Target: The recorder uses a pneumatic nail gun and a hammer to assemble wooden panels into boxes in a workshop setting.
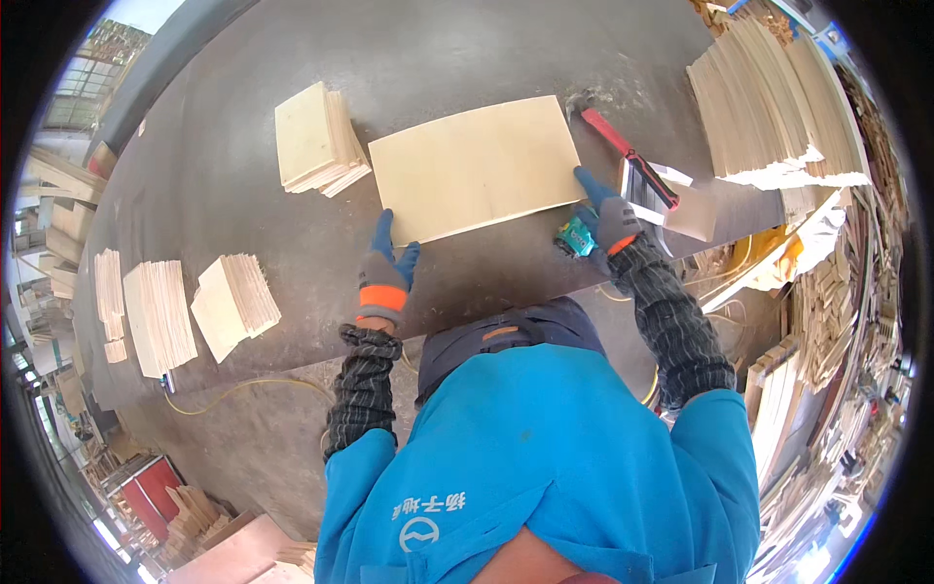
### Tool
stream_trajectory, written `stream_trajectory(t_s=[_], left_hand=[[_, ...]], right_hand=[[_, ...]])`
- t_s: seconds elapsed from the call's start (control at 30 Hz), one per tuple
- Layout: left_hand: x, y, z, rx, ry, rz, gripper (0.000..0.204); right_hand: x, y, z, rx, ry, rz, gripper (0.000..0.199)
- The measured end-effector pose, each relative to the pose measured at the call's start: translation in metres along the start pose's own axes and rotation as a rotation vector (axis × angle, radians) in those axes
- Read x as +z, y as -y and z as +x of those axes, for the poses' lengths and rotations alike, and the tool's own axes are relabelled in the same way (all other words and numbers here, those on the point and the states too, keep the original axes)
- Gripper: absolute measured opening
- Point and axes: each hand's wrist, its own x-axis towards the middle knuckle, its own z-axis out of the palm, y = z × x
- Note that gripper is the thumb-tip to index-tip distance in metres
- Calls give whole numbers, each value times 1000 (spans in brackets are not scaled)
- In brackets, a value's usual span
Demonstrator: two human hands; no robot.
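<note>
A pale rectangular plywood sheet (477, 167) lies flat on the dark worktable (409, 58). My left hand (387, 268), in a blue and grey glove with an orange cuff, grips the sheet's near left corner. My right hand (605, 216), gloved the same way, sits at the sheet's near right corner with a finger stretched along the edge. A teal tape measure (577, 237) is tucked under its palm. Dark knit sleeves cover both forearms.
A red-handled hammer (624, 146) lies right of the sheet beside a small white offcut (681, 209). Stacks of cut plywood pieces sit at far left (316, 136), near left (233, 302) (158, 316), and a tall pile at far right (769, 97). A yellow cable (243, 387) runs below the table edge.
</note>
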Motion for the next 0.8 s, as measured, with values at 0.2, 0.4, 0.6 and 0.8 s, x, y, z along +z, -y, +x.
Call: stream_trajectory(t_s=[0.2, 0.4, 0.6, 0.8], left_hand=[[6, 19, 9, 205, -40, 280, 57], [5, 35, 27, 293, -58, 330, 53], [4, 18, 28, 241, -35, 276, 47], [2, 14, 24, 229, -39, 261, 48]], right_hand=[[-1, -1, 9, 75, 129, 29, 59], [9, -19, 17, 53, 84, 141, 50], [-6, -6, 27, 22, 230, -47, 52], [-3, -1, 25, 147, 303, -10, 49]])
